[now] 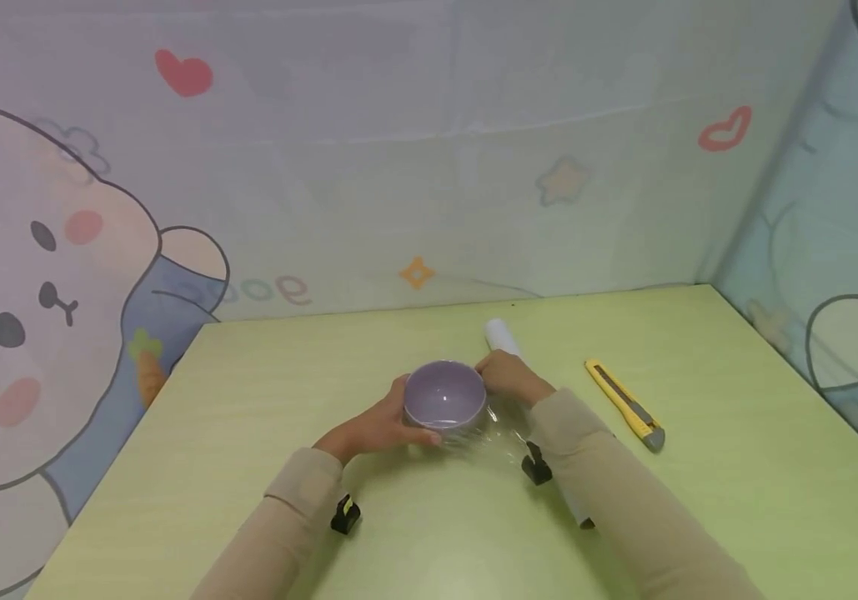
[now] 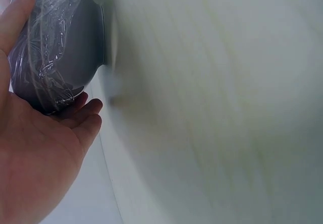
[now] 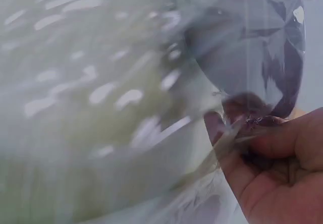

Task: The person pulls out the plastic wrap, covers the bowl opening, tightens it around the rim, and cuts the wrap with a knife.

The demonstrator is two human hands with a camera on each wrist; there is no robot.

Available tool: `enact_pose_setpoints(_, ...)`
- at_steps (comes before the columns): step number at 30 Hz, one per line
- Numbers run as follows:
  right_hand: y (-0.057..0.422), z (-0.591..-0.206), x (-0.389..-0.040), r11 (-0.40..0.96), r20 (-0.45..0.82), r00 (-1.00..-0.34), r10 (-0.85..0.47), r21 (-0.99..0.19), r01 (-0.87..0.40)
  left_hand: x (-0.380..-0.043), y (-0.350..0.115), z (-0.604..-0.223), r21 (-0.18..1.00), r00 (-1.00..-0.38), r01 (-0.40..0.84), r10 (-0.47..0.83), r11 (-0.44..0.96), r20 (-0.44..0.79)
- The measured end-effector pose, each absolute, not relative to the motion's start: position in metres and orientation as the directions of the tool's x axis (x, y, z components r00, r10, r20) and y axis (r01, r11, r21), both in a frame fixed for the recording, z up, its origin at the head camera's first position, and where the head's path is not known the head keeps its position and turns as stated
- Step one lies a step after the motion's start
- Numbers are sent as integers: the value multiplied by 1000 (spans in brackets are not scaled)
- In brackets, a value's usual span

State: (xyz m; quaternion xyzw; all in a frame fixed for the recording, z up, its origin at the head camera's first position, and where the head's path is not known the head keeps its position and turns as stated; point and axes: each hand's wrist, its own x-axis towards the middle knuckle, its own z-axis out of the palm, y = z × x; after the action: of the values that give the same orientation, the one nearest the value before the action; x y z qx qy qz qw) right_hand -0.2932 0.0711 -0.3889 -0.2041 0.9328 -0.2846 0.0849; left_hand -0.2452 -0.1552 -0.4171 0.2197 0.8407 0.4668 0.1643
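A purple bowl (image 1: 445, 396) is in the middle of the head view, just over the table, with clear cling film (image 1: 499, 433) spreading from its front and right side. My left hand (image 1: 382, 427) holds the bowl from the left, thumb along the front and fingers behind it. In the left wrist view, wrinkled film covers part of the bowl's outside (image 2: 83, 40). At the right of the rim, my right hand (image 1: 514, 379) pinches gathered film between thumb and fingers, as the right wrist view shows close up. A loose, shiny sheet of film (image 3: 101, 93) stretches away from those fingers.
A yellow utility knife (image 1: 624, 404) lies to the right of my right forearm. Behind my right hand, a white roll (image 1: 502, 335) lies partly hidden by that arm. A patterned cloth (image 1: 368, 167) hangs along the table's (image 1: 263, 358) back edge.
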Motion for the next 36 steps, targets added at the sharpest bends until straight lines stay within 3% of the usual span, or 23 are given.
enact_pose_setpoints(6,74,-384,-283,613,-139,-926,-350,-782,-114,-248,-157,-418,860,-858,220,510,460,-53)
enact_pose_setpoints(11,79,-381,-271,471,-221,-891,-396,-882,10,-249,-158,-418,865,-864,218,501,452,-44)
enact_pose_setpoints(21,85,-385,-230,484,-281,-831,-480,-875,17,-249,-156,-421,866,-868,195,492,460,-66)
enact_pose_setpoints(26,78,-385,-212,534,-278,-858,-432,-845,5,-250,-156,-420,866,-869,183,489,466,-80)
enact_pose_setpoints(31,76,-385,-208,675,-224,-903,-366,-732,-92,-248,-155,-420,870,-868,181,490,459,-77)
enact_pose_setpoints(36,78,-386,-202,775,-198,-898,-392,-596,-207,-245,-155,-417,860,-868,171,486,480,-99)
